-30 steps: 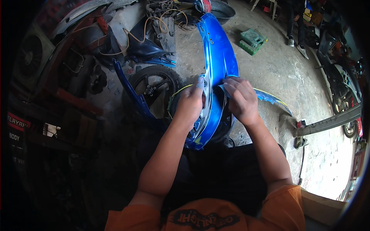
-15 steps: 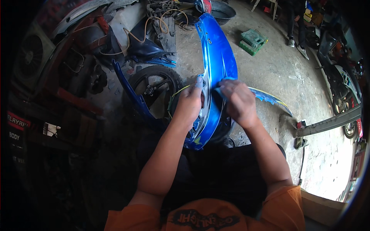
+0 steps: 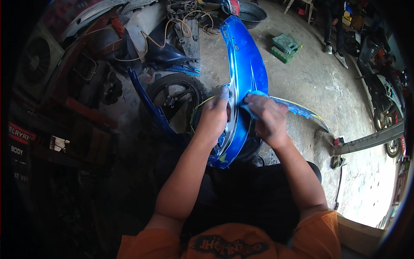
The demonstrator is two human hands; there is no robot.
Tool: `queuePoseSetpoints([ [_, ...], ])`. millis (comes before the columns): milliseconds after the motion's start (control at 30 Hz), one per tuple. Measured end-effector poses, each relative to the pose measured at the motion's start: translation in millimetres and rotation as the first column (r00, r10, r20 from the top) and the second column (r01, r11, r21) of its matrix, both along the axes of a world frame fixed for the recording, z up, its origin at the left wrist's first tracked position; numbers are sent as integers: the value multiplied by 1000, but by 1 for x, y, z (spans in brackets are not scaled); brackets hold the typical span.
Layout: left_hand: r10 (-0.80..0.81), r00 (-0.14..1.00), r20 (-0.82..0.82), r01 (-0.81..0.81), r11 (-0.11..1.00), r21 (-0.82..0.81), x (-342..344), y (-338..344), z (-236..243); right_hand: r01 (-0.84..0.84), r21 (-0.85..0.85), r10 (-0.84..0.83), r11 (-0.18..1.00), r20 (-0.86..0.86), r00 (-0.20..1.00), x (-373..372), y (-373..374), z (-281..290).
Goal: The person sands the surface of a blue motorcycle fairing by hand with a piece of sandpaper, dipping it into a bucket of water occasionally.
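A long, curved, glossy blue motorcycle body panel (image 3: 246,56) stands lengthwise in front of me, its lower end near my lap. My left hand (image 3: 213,118) grips its left edge, the thumb pointing up along the rim and the fingers hidden behind it. Against the panel's right side, my right hand (image 3: 269,117) presses a thin light-blue pad (image 3: 258,93). Whether that pad is cloth or abrasive sheet I cannot tell. Bare grey patches show along the panel's left edge.
A spoked wheel with tyre (image 3: 174,99) lies left of the panel, beside a narrow dark-blue trim piece (image 3: 144,95). Another blue strip (image 3: 304,110) extends to the right. Farther off are a green case (image 3: 286,46), a black basin (image 3: 252,13), a standing person (image 3: 334,30) and parked motorcycles (image 3: 384,95).
My right hand has shifted slightly on the panel, its fingers tilting, and more of the light-blue pad shows. My left hand keeps its grip. The whole view has moved a little.
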State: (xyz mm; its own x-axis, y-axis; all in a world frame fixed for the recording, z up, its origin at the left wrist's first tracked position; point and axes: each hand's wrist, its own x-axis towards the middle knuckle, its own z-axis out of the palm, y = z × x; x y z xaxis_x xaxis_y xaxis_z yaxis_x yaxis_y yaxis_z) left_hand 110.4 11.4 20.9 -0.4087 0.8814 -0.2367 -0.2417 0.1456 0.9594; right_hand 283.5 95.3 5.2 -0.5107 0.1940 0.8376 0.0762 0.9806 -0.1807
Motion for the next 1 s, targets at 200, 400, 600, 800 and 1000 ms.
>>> queuePoseSetpoints([
  [200, 3, 999, -35, -2, 1000, 27, 0, -3, -2, -57, 2, 57, 998, 12, 998, -5, -14, -1],
  [400, 2, 999, -36, -2, 1000, 6, -2, -3, -5, 35, 4, -35, 999, 1, 999, -3, -11, 1],
  [600, -3, 1000, -29, 4, 1000, 18, 3, -1, 1, 88, -20, -89, 996, -38, 995, 1, 2, 0],
  [800, -2, 999, -35, 3, 1000, 18, -1, -1, -1, 119, -14, -118, 993, 6, 993, 1, 6, 5],
  [1000, -4, 999, -44, 4, 1000, -9, -1, -1, -2, 40, -21, -40, 999, 4, 999, 1, -7, 4],
])
